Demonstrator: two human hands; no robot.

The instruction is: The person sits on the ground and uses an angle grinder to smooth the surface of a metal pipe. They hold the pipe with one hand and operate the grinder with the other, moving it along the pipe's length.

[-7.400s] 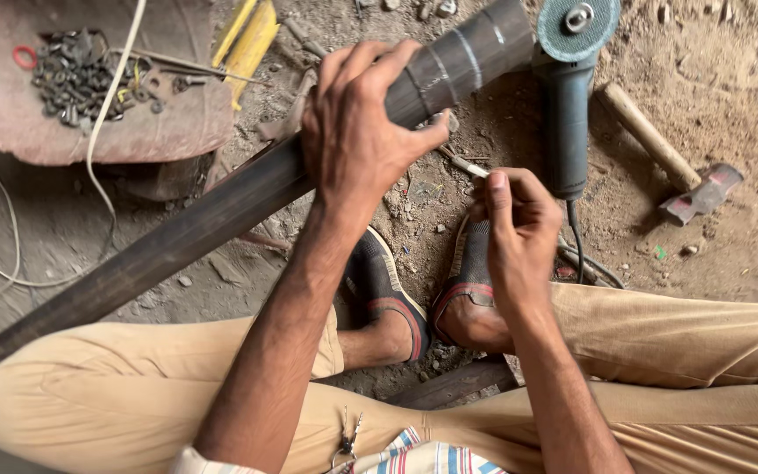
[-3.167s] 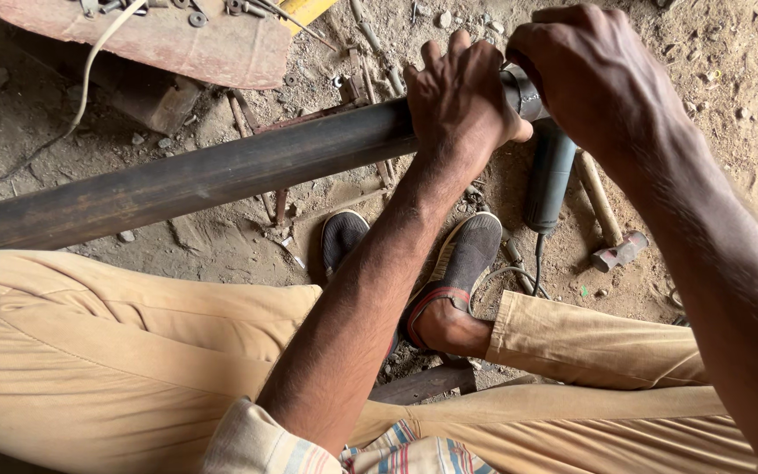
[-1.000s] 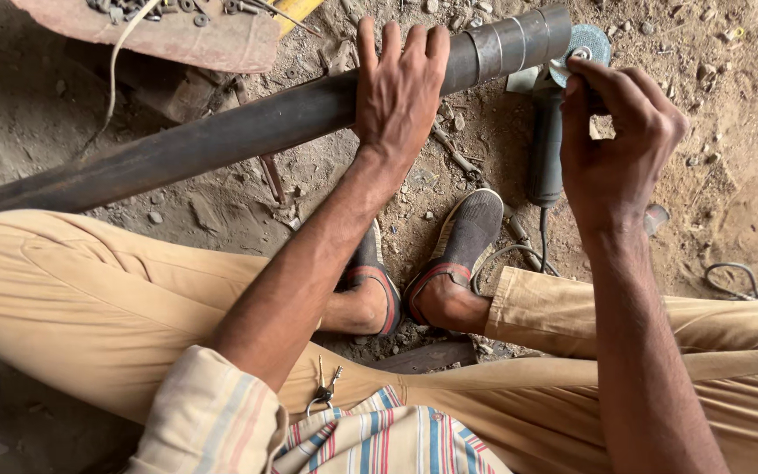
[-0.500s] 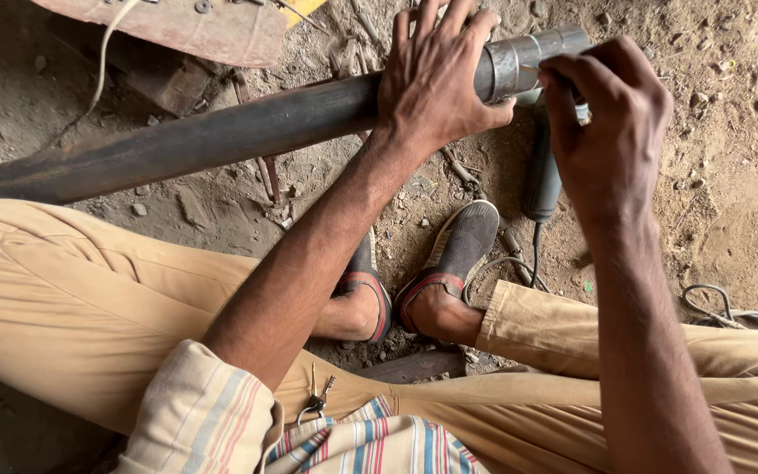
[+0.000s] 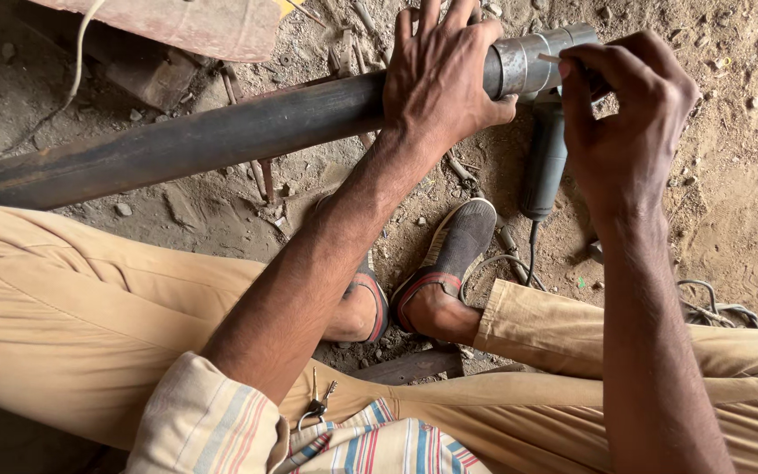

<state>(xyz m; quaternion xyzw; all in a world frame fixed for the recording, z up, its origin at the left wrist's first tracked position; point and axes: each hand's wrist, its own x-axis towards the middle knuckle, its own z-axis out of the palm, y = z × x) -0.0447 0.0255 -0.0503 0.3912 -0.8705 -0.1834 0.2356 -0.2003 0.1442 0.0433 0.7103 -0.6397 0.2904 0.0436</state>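
**Both hands at the bright end of the pipe**

We see a long dark steel pipe point(image 5: 221, 136) lying slantwise across the dirt floor point(image 5: 730, 211), above our bent legs, its far end ground to bare silver metal. Our left hand point(image 5: 440, 75) lies flat over the pipe just short of that bright band, fingers spread across the top and thumb wrapped round the near side, pressing it down. Our right hand point(image 5: 625, 123) hovers at the pipe's very end, its fingertips pinched together on a small pale stick point(image 5: 550, 59) whose tip touches the silver metal; it may be chalk or a marking stone, but it is too small for us to tell.

Under the pipe's end lies a grey angle grinder point(image 5: 544, 162), its cable trailing towards our shoes point(image 5: 454, 254), which rest soles together on the ground. A bunch of keys point(image 5: 316, 405) hangs at our waist beside the striped shirt point(image 5: 379, 443). A reddish metal sheet point(image 5: 186, 26) sits at the top edge, with a pale cord point(image 5: 76, 61) running off it.
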